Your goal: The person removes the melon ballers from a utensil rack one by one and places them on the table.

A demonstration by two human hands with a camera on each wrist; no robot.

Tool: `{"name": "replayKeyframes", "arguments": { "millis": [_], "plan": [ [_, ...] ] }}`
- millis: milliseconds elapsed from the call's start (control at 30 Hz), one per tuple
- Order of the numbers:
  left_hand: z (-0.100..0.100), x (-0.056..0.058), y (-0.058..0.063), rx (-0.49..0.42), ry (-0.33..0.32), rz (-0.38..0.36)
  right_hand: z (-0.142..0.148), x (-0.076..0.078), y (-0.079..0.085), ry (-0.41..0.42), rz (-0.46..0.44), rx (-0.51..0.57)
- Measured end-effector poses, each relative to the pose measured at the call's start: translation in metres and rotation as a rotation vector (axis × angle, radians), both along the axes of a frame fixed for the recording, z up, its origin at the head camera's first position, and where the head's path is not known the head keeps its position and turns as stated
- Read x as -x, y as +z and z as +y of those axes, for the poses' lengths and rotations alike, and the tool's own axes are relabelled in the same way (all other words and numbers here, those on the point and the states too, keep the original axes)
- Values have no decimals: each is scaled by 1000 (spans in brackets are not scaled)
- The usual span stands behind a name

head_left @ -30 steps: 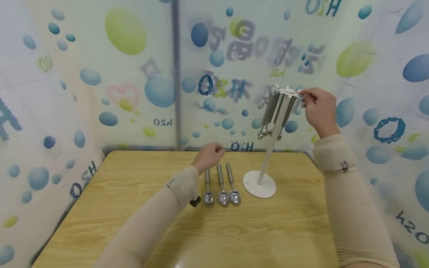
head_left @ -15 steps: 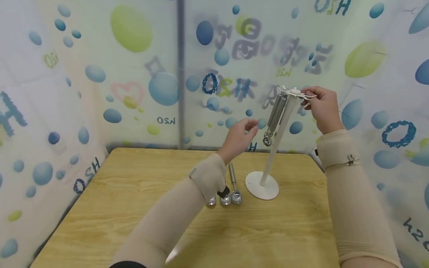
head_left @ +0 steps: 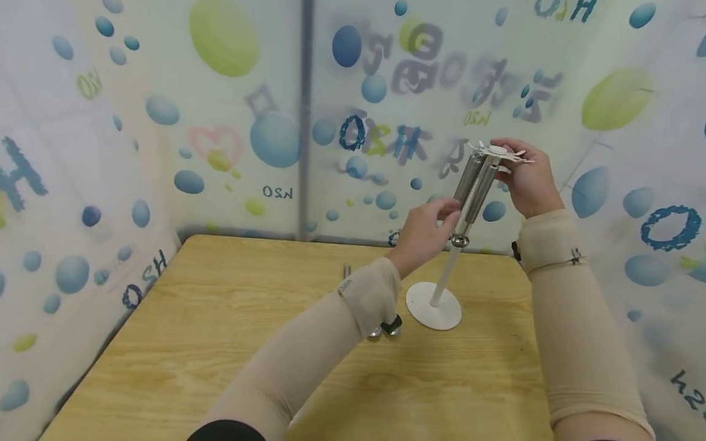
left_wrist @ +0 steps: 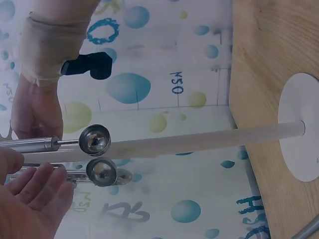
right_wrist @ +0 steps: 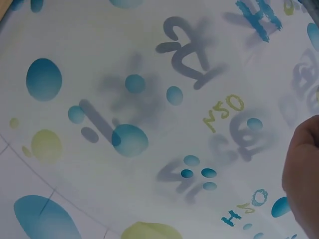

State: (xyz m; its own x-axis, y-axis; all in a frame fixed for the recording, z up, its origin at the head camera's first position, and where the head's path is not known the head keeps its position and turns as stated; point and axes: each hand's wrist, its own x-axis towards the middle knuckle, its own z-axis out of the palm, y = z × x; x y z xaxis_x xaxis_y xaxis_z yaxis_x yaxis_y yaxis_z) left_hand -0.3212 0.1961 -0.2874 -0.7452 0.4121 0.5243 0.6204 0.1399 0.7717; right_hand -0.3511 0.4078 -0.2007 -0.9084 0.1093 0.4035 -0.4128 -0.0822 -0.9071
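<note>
A white spinning utensil rack stands on the table with steel scoops hanging from its hooked top. My right hand reaches behind that top and holds its edge, thumb below; some fingers are hidden. My left hand is at the hanging scoops, its fingertips beside the handles. In the left wrist view the left fingers extend across the lower handle, thumb apart from them, and two round scoop bowls show beyond. The right wrist view has only part of my right hand at its edge.
More scoops lie on the wooden table, mostly hidden under my left forearm. The rack's round white base sits right of them. A patterned curtain hangs behind and on both sides.
My left hand has risen from above the table scoops and moved right to the hanging ones. The rack's top has turned, bringing scoops round to the front, with my right hand still at it.
</note>
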Motion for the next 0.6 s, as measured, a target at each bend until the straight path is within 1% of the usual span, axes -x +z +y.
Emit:
{"name": "replayKeyframes", "arguments": {
  "millis": [200, 433, 500, 600],
  "plan": [
    [13, -5, 1, -30, -38, -23, 0, 3, 2, 68, -38, 128],
    [27, -13, 6, 25, -20, -80, -2, 9, -3, 155, -12, 197],
    [29, -13, 8, 14, -26, -84, -4, 10, -5, 176, -11, 240],
    [33, -14, 12, -26, -33, -93, -6, 12, -6, 191, -16, 269]
  ]
}}
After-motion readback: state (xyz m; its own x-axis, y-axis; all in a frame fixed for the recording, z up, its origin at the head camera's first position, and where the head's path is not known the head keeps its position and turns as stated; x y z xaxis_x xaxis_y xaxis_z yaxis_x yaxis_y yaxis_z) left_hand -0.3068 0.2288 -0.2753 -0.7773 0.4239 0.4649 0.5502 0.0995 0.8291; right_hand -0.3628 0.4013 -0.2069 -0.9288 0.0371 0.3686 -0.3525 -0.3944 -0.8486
